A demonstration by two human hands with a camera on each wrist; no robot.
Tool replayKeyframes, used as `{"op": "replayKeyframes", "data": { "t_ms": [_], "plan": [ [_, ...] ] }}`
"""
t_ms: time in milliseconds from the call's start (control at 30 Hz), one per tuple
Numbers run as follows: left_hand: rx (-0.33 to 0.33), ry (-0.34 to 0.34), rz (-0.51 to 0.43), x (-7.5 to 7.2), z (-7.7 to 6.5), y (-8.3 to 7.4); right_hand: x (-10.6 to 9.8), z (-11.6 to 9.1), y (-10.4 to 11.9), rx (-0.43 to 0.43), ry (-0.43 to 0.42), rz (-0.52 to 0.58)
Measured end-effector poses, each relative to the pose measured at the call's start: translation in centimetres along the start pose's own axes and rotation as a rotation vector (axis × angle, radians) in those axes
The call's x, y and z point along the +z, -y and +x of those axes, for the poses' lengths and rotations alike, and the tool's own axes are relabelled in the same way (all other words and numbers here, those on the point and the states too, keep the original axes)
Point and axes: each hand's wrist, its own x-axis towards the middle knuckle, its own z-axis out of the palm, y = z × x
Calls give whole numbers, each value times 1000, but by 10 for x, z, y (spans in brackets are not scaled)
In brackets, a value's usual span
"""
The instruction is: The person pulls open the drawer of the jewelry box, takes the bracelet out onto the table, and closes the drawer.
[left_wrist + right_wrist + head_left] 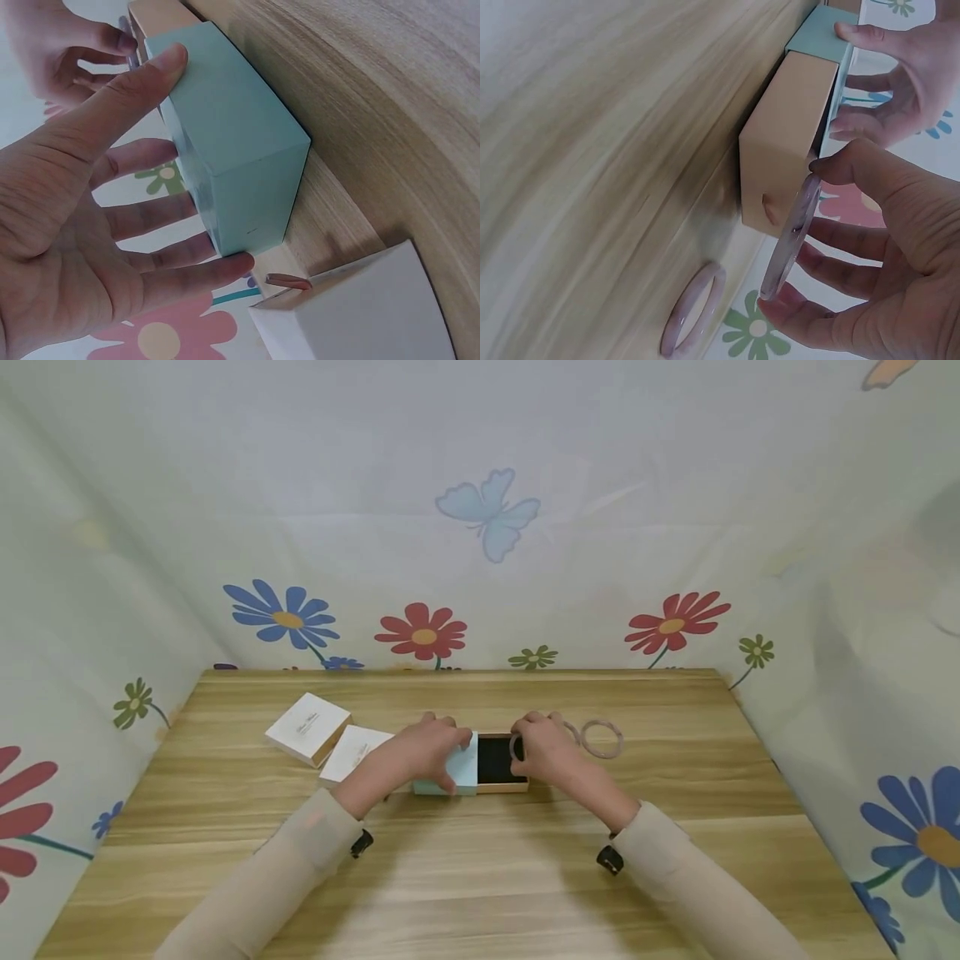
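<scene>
A pale blue box sleeve [463,764] lies on the table with its peach drawer [784,127] slid out to the right. Black lining [497,762] covers the drawer's inside. My left hand [427,750] holds the sleeve, thumb on the near side and fingers at the top and far side. Between thumb and fingers, my right hand [551,752] pinches a mottled pinkish-purple bangle [791,236], tilted on edge at the drawer's open end. Another bangle [602,757] lies flat on the table right of that hand. One more bangle [573,732] is partly hidden behind the hand.
Two white boxes with printed lids stand to the left: one white box [307,727] farther back, the other white box [354,750] partly behind my left forearm. A copper-coloured ribbon tab [289,282] sticks out of the nearer one. Floral cloth [487,593] hangs behind the wooden table [480,877].
</scene>
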Motion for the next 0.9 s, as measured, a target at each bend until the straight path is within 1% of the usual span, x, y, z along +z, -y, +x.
{"op": "replayKeyframes", "data": {
  "t_ms": [133,433,700,900],
  "plan": [
    [3,-2,8,0,0,0,-2,-3,-3,15,-9,-3],
    [12,-3,-7,0,1,-1,-3,-7,-13,17,-1,49],
    [18,-7,-3,-1,0,-1,-5,-11,-23,3,-55,12],
    [9,6,-8,-2,0,-1,-7,-16,-29,-7,-77,35]
  ]
}}
